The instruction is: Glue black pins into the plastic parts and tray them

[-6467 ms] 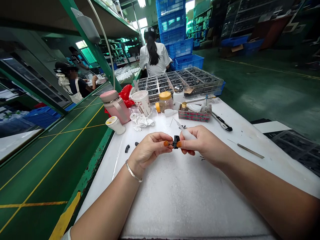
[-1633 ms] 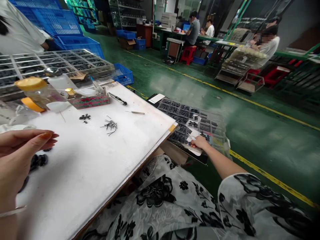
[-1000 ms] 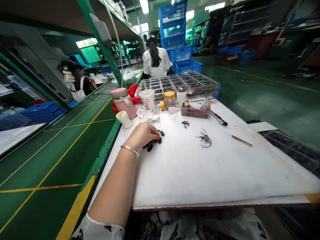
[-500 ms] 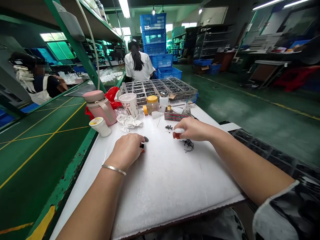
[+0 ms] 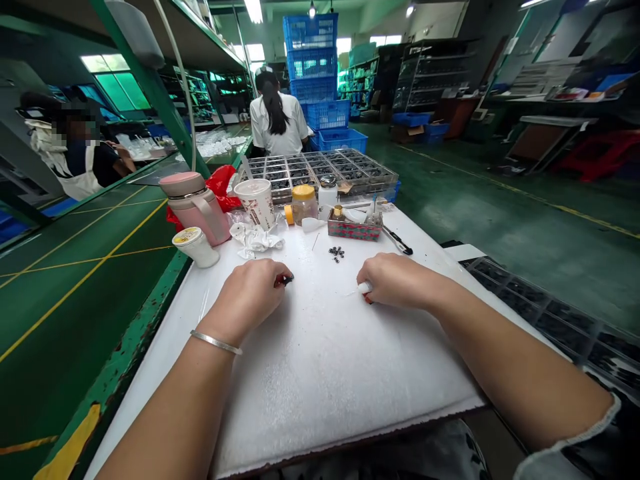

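My left hand (image 5: 255,288) is closed over the left side of the white work surface (image 5: 320,373), its fingertips pinching a small black part (image 5: 287,280). Most of that part is hidden by the fingers. On the right, my right hand (image 5: 387,280) is closed around a white piece (image 5: 365,288) like a small bottle's nozzle, with a faint thin tip pointing left. The rest of it is inside the hand. Between and beyond the hands lies a small cluster of tiny dark metal pieces (image 5: 336,253). A thin needle-like stick (image 5: 316,241) rests to its left.
Along the back stand a pink thermos (image 5: 193,207), a paper cup (image 5: 256,203), a yellow-lidded jar (image 5: 304,203) and a patterned box (image 5: 354,227). Behind them is a divided tray (image 5: 320,170) of dark parts. Another compartment tray (image 5: 545,310) lies right. A co-worker (image 5: 277,120) sits ahead.
My right hand has moved slightly toward me and right, its white piece lower; the loose black pins beneath it are now out of sight. My left hand has shifted slightly left, still pinching.
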### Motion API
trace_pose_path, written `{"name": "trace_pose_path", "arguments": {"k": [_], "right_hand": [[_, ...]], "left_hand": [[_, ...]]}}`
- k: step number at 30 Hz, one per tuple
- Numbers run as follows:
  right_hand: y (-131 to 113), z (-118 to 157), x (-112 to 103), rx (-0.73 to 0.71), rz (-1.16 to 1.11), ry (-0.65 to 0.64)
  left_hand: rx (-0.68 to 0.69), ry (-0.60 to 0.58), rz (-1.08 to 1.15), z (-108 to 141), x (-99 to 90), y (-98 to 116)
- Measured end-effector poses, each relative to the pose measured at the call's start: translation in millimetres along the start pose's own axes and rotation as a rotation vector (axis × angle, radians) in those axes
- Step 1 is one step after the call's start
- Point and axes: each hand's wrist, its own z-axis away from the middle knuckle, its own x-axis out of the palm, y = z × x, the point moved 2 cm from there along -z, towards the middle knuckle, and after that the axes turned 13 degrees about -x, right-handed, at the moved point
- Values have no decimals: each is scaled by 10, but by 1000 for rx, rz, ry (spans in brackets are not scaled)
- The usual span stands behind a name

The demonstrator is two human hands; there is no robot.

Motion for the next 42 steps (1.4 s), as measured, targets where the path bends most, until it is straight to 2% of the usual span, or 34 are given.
{"name": "trace_pose_path", "arguments": {"k": [3, 7, 9, 12, 16, 22, 25, 29, 31, 33, 37, 42], "right_hand": [[21, 28, -48, -31, -59, -28], [81, 59, -185, -31, -254, 49], [100, 66, -238, -23, -322, 119], [111, 54, -257, -17, -419, 238], [119, 0, -194, 66, -590, 379], [68, -82, -109, 49, -758, 421], [24, -83, -99, 45, -803, 429], [-56, -57, -122, -35, -843, 470], [-87, -39, -145, -77, -869, 510], [-99, -23, -168, -100, -847, 549], [-68, -15, -189, -106, -754, 597], [-49, -24, -180, -109, -796, 616]], "left_hand": [[-6, 0, 228, -22, -24, -10], [42, -240, 514, -37, 126, 73], [78, -323, 566, -34, 219, 139], [118, -288, 493, -33, 292, 208], [140, -183, 284, -35, 281, 233], [280, -138, 58, 27, 244, 311], [243, -133, 82, 26, 248, 314], [125, -198, 449, -21, 266, 262], [103, -203, 544, -31, 269, 256], [143, -197, 514, -17, 262, 284], [291, -285, 397, 45, 256, 370], [245, -400, 286, 71, 278, 354]]}}
